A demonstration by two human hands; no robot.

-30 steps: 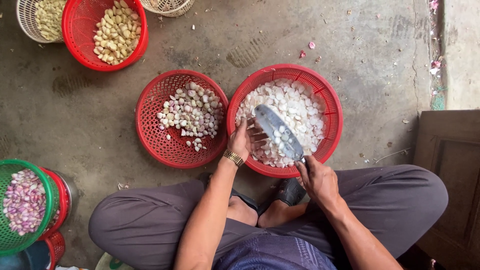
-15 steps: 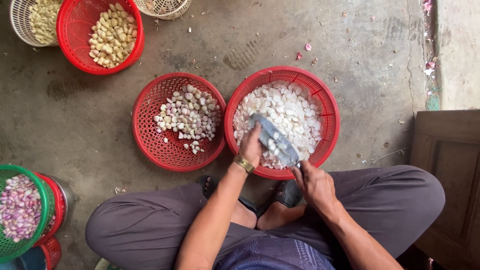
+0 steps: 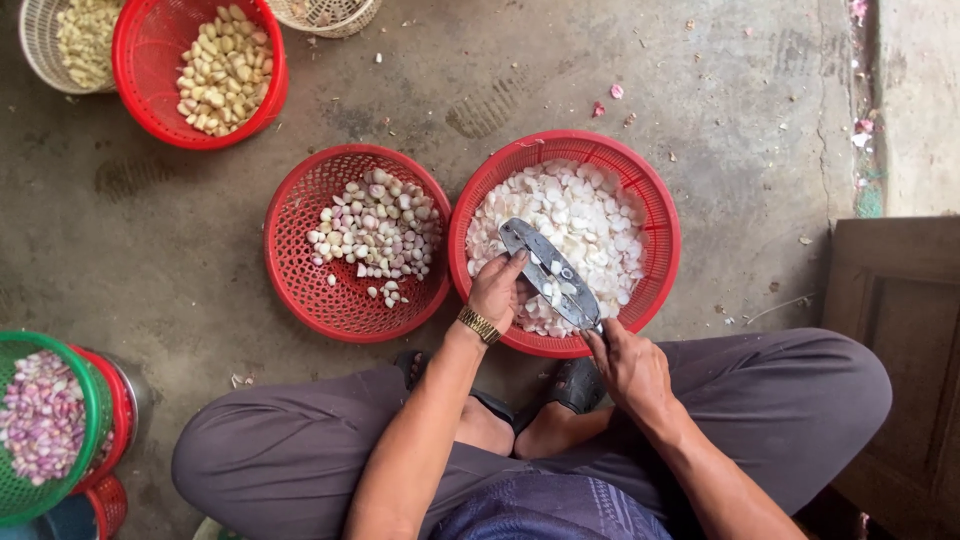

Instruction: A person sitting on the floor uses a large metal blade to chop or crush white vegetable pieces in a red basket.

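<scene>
My right hand point(image 3: 628, 366) grips the handle of a flat metal slicer point(image 3: 550, 272) that lies slanted over the near side of a red basket point(image 3: 660, 215) heaped with white shallot slices. My left hand point(image 3: 497, 289), with a gold watch on its wrist, is closed on a small bulb pressed against the slicer's blade; the bulb itself is mostly hidden under the fingers. Left of it stands a second red basket point(image 3: 300, 265) with peeled whole shallots point(image 3: 378, 230).
I sit cross-legged on a concrete floor, knees either side of the baskets. At top left stand a red basket point(image 3: 145, 60) of pale cloves and a white one point(image 3: 35, 40). A green basket point(image 3: 75, 440) of purple unpeeled shallots is at lower left, a wooden door point(image 3: 905, 330) at right.
My left hand has slid down along the slicer toward me and back up, rubbing the bulb over the blade. The right hand keeps the handle in the same place.
</scene>
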